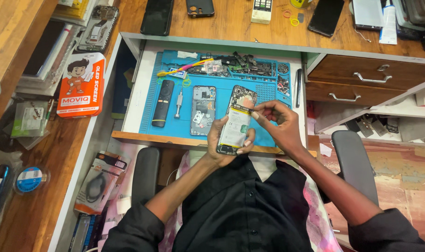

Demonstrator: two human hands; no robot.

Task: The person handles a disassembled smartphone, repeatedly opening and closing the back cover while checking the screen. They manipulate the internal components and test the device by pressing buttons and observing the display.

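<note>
Item: opened phone (237, 119), one, back cover off, battery and boards exposed. Held above the near edge of the blue work mat (222, 95), which lies in a pulled-out drawer tray (134, 100). Long axis runs near upright in the view, leaning slightly right; top end with the camera section points away from the person, bottom end toward the chest.

Hands: two. Left hand (222, 142) wraps the phone's lower half from behind, fingers closed around both long edges. Right hand (275, 122) is at the phone's right edge, thumb and forefinger pinched together at the battery's upper corner; whether they grip a small part cannot be told.

On the mat, counted:
- second opened phone (203, 110), one, lying flat, long axis parallel to the mat's short side
- black remote control (162, 103), one, left of it
- short screwdriver (178, 103), one, between remote and flat phone
- yellow-and-pink toothbrush (182, 68), one, along the far trays
- black pen-like tool (298, 87), one, at the mat's right edge

Loose parts in the far compartments: too small and jumbled to count.

On the wooden desktop beyond: three dark phones, each cut off by the top edge. Orange box (81, 84), one, left of the drawer
</note>
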